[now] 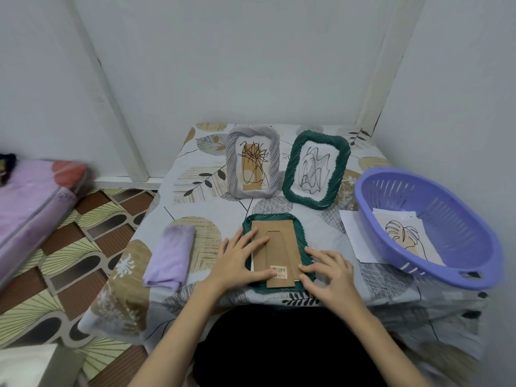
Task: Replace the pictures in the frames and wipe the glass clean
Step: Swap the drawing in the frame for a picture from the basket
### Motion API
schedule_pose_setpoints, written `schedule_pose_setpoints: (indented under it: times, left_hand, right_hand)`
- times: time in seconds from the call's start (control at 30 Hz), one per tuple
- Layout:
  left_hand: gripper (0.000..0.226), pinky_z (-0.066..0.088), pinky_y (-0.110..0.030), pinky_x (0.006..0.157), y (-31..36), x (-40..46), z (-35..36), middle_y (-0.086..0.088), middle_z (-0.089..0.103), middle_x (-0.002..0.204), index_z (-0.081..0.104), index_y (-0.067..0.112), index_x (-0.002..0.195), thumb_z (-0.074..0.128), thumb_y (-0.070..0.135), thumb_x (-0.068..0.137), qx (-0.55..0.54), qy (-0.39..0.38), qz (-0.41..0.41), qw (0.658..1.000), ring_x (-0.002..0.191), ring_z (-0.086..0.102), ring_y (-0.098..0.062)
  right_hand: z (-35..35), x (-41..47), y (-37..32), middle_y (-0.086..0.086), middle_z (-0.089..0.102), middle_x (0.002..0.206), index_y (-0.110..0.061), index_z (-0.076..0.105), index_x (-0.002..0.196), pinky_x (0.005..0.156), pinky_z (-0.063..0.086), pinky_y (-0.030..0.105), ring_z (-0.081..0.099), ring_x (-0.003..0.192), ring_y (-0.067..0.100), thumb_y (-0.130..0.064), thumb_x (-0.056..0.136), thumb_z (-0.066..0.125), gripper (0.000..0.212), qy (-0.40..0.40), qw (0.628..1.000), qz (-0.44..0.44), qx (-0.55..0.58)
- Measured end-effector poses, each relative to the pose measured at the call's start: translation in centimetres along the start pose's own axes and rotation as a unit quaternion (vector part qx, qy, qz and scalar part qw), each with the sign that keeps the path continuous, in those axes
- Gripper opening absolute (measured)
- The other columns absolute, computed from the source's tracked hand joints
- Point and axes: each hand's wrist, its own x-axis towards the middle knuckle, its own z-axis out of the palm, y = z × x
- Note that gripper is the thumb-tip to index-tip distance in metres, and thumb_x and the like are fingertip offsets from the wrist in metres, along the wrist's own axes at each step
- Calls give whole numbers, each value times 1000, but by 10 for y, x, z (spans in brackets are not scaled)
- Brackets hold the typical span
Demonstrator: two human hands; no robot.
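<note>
Your left hand [239,259] lies flat on the cardboard backing [275,248] of the face-down green frame [279,251]. Its fingers are straight and spread, and the thumb extends across the lower part of the backing beside the barcode sticker [278,269]. Your right hand [329,275] rests on the lower right edge of the same frame. Its fingers are bent, with the tips pressing on the frame border and the backing edge; it has no object enclosed in its grip.

The face-down green frame lies on the tabletop [212,196] directly in front of you, near the front edge. A cardboard stand strip runs down the centre of its backing.

Two further frames stand upright behind it. The grey frame [253,162] is on the left and holds a line drawing with a tan panel. The second green frame [317,169] is just beside it on the right, tilted, and holds a black line drawing on white paper.

A folded purple cloth [170,255] lies on the tabletop left of your left hand, apart from the frame. A purple basket [430,227] sits at the right side and contains loose pictures [402,233], the top one showing a leaf outline. A white sheet [351,233] lies partly under the basket.
</note>
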Motion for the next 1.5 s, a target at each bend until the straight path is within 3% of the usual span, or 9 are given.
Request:
schedule_pose_setpoints:
  times: [0.17, 0.23, 0.33, 0.43, 0.6, 0.8, 0.93, 1.23, 1.5]
  left_hand:
    - [94, -3, -42, 117, 0, -1, 0, 19, 8, 155, 24, 50, 138, 34, 86, 51, 3, 4, -1, 1000, 144, -4, -9]
    - [94, -3, -42, 117, 1, -1, 0, 19, 9, 155, 25, 50, 138, 35, 86, 51, -6, 5, 0, 1000, 144, -4, -9]
    - [94, -3, -42, 117, 2, -2, 0, 18, 9, 155, 27, 48, 138, 38, 85, 53, -17, 4, -1, 1000, 144, -3, -9]
    - [81, -1, -42, 118, 1, -5, -2, 13, 12, 155, 34, 42, 138, 56, 74, 66, -40, 8, -3, 999, 145, 1, -11]
    - [84, 15, -44, 116, -12, -23, 6, 9, 24, 152, 47, 40, 129, 41, 83, 57, -72, 59, -4, 996, 142, 18, -12]
    - [83, 3, -37, 117, -13, -33, 7, 28, 13, 142, 40, 39, 135, 37, 72, 58, -57, 45, 16, 997, 135, 5, 5]
    - [84, 6, -36, 116, -10, -31, 4, 28, 22, 141, 44, 36, 133, 42, 69, 56, -83, 49, 20, 995, 133, 12, 8]
    - [72, 26, -43, 113, -13, -26, 9, 10, 44, 141, 56, 29, 126, 44, 65, 64, -91, 95, 27, 991, 136, 29, -6]
    - [59, 36, -43, 107, -14, -23, 15, 8, 55, 131, 65, 26, 114, 51, 58, 66, -99, 144, 38, 984, 126, 43, -8]
  right_hand:
    - [5, 3, -7, -26, 56, 108, -35, 69, 69, 90, 35, 42, 46, 99, 8, -52, 67, 53, 24, 35, 999, 38, 3]
    - [5, 5, -13, -23, 55, 110, -38, 69, 78, 94, 36, 48, 49, 104, 14, -54, 68, 49, 28, 35, 998, 47, -15]
    - [7, 3, -23, -8, 42, 139, -54, 58, 107, 108, 22, 49, 34, 128, 23, -68, 68, 36, 47, -55, 992, 68, -89]
    - [9, -1, -29, -6, 22, 153, -60, 48, 115, 112, 8, 51, 17, 138, 23, -76, 64, 24, 59, -113, 981, 96, -124]
    - [12, -7, -32, -6, 16, 155, -57, 46, 118, 112, -1, 52, 12, 140, 21, -74, 67, 20, 60, -105, 980, 99, -138]
    - [12, -7, -32, -7, 18, 154, -57, 48, 117, 112, -1, 53, 13, 140, 22, -74, 67, 20, 60, -102, 981, 107, -129]
    - [11, -7, -33, -7, 18, 154, -57, 48, 117, 112, -1, 53, 12, 140, 21, -75, 66, 20, 61, -106, 980, 113, -122]
    - [9, -7, -36, -7, 16, 155, -57, 48, 117, 113, -3, 52, 10, 141, 20, -76, 65, 18, 62, -116, 980, 117, -114]
    - [7, -6, -39, -7, 15, 155, -58, 47, 117, 113, -1, 53, 10, 141, 20, -76, 64, 17, 63, -125, 978, 116, -120]
